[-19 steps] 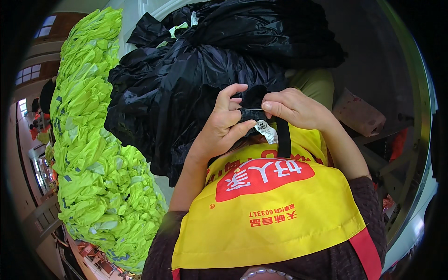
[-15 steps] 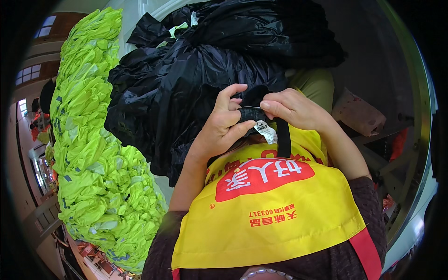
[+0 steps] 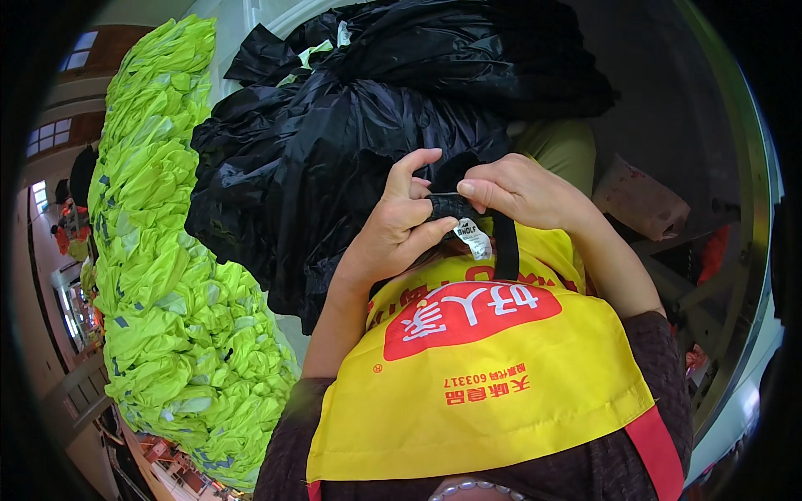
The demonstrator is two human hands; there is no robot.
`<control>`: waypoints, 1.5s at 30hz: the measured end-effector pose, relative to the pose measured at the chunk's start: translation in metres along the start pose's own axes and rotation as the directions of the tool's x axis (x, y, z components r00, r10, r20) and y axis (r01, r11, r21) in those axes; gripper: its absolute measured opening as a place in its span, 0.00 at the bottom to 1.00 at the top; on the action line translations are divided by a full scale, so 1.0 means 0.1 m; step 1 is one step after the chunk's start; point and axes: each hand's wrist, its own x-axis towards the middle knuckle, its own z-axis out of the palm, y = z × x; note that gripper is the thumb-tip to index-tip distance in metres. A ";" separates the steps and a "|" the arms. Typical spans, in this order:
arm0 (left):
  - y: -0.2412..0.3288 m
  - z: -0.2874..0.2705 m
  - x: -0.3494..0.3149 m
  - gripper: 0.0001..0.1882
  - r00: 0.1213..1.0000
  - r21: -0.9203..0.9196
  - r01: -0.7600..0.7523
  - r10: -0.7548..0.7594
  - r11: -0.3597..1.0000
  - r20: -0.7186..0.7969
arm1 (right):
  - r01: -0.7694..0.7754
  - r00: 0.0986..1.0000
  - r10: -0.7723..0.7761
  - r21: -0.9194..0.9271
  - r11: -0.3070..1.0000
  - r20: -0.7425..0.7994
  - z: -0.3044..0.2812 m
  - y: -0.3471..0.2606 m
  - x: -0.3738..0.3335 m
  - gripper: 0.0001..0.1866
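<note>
My left hand (image 3: 403, 224) pinches a gathered black fabric band (image 3: 449, 205) between thumb and fingers, with its index finger raised. Close beside it, my right hand (image 3: 525, 194) is closed at the band's other end. From its thumb and fingertips a thin shiny strip runs along the band's top edge; its kind is too small to tell. A white label (image 3: 474, 240) hangs from the band, and a black strap (image 3: 505, 255) drops below the right hand. The large glossy black garment (image 3: 292, 171) is bunched behind the left hand; whether the band belongs to it cannot be told.
More black fabric (image 3: 476, 54) is piled at the far side. A long heap of lime-yellow garments (image 3: 167, 326) fills the left. A yellow apron (image 3: 501, 417) covers my front. At right lie a pale pinkish bag (image 3: 642, 200) and metal frame bars (image 3: 689, 305).
Both hands keep their hold on the band. My right hand has shifted slightly left, and the label has moved a little with the band.
</note>
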 end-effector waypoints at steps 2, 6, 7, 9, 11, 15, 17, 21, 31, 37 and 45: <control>0.00 0.01 0.00 0.07 1.000 0.003 -0.004 0.004 1.000 -0.009 | -0.095 0.995 0.099 0.130 0.987 -0.030 0.02 0.02 -0.01 0.25; -0.03 0.01 -0.01 0.07 0.998 0.009 -0.054 0.054 0.999 -0.014 | -0.184 0.977 0.213 0.452 0.873 -0.013 0.02 0.06 -0.02 0.23; -0.03 0.01 -0.01 0.06 0.999 -0.024 -0.047 0.046 0.999 -0.026 | -0.123 0.979 0.182 0.449 0.885 -0.091 0.04 0.05 -0.01 0.22; -0.02 0.01 -0.02 0.05 0.998 -0.089 -0.034 0.030 0.995 -0.047 | -0.002 0.963 0.118 0.426 0.905 -0.244 0.10 0.02 0.04 0.20; -0.05 0.06 -0.01 0.05 0.992 -0.119 -0.071 0.059 0.990 -0.109 | 0.013 0.966 0.111 0.471 0.882 -0.233 0.12 -0.09 0.08 0.14; -0.07 0.05 -0.01 0.05 0.990 -0.046 -0.116 0.112 0.992 -0.080 | 0.021 0.994 0.026 0.437 0.899 -0.102 0.17 -0.14 0.17 0.09; -0.09 0.04 -0.03 0.06 0.991 -0.023 -0.097 0.094 0.995 -0.094 | 0.024 0.988 0.029 0.336 0.942 -0.153 0.18 -0.16 0.20 0.08; 0.01 0.10 -0.07 0.06 0.962 -0.026 0.007 -0.014 1.000 -0.273 | 0.020 0.931 0.042 0.166 0.986 -0.362 0.18 -0.17 0.18 0.10; 0.02 0.07 -0.11 0.05 0.949 -0.246 0.061 -0.132 0.967 -0.285 | 0.096 0.793 0.284 0.571 0.815 -0.540 0.00 -0.02 0.10 0.12; 0.01 0.07 -0.10 0.05 0.956 -0.278 0.040 -0.118 0.960 -0.270 | -0.019 0.896 0.168 0.343 0.939 -0.410 0.16 -0.16 0.06 0.17; 0.03 0.06 -0.08 0.06 0.960 -0.268 0.037 -0.108 0.963 -0.258 | -0.084 0.990 0.096 0.115 0.990 -0.108 -0.03 -0.07 -0.11 0.20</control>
